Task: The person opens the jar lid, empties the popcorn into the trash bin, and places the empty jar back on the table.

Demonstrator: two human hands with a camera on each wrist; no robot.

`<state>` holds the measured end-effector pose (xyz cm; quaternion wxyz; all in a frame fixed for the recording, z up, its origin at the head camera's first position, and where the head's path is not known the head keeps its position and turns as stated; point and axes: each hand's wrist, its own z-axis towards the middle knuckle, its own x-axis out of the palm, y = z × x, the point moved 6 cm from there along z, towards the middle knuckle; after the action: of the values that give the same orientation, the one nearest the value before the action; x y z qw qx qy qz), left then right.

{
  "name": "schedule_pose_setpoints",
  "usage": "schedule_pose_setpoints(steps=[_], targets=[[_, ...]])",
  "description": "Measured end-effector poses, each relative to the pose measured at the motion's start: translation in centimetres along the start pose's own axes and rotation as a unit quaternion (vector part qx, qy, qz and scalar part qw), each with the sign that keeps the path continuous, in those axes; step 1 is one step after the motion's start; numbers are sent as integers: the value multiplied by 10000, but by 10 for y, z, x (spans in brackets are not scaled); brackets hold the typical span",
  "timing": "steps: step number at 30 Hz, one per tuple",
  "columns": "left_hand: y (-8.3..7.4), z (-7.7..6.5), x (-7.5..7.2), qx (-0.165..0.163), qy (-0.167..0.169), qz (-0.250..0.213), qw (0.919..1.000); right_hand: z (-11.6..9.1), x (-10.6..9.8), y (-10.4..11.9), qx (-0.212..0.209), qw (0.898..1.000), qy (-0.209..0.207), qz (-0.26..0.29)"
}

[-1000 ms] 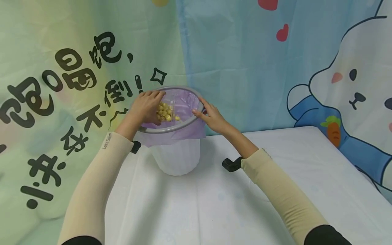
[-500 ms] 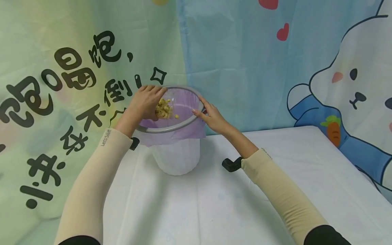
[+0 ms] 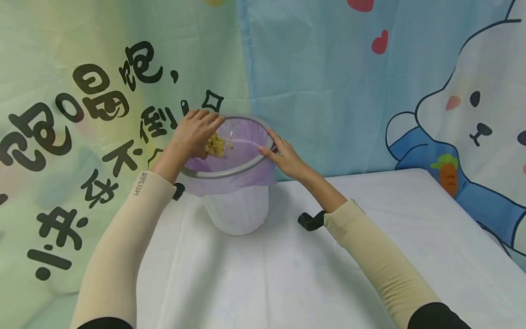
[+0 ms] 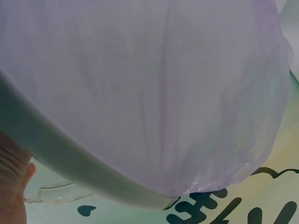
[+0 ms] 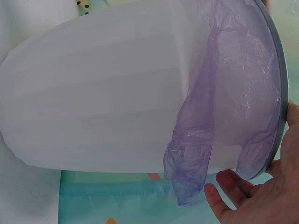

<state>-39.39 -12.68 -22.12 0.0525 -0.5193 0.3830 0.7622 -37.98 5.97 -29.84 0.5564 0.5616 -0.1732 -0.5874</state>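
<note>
A white trash can (image 3: 236, 212) stands on the table, with a grey rim ring (image 3: 230, 172) and a purple bag (image 3: 250, 132) lining it. Above its opening, my left hand (image 3: 195, 137) holds a clear container (image 3: 230, 137) tilted over the bag. Small yellow lumps (image 3: 215, 145), perhaps popcorn, show beside the fingers. In the left wrist view, the container's clear edge (image 4: 60, 193) shows past the hand (image 4: 14, 182). My right hand (image 3: 285, 157) grips the rim's right side, thumb on top. The right wrist view shows its fingers (image 5: 229, 186) outside the can, near the bag's overhang (image 5: 196, 135).
White cloth covers the table (image 3: 246, 283). A printed backdrop (image 3: 320, 91) hangs close behind the can, with a cartoon bear and large black characters. Black camera mounts (image 3: 311, 221) sit on the wrists.
My left hand has risen slightly and tilted the container further; the yellow lumps have shifted left and fewer show. My right hand stays on the rim.
</note>
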Motion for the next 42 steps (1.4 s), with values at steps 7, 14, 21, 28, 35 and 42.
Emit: schedule_pose_setpoints(steps=[7, 14, 21, 28, 35, 42], targets=[[-2, 0, -3, 206, -21, 318, 9993, 0, 0, 0, 11, 10000, -22, -5], [-4, -1, -3, 422, 188, 596, 9972, -2, 0, 4, 19, 10000, -40, -2], [-3, -1, -4, 614, 201, 953, 9934, -1, 1, -1, 102, 9999, -6, -4], [1, -4, -7, 718, 137, 1042, 9919, -1, 1, 0, 23, 10000, -6, 68], [-1, -5, -10, 862, -16, 1368, 9868, 0, 1, -2, 20, 9999, -7, 132], [-4, -4, -12, 990, -54, 1791, 9788, 0, 2, 0, -24, 9998, 35, 194]])
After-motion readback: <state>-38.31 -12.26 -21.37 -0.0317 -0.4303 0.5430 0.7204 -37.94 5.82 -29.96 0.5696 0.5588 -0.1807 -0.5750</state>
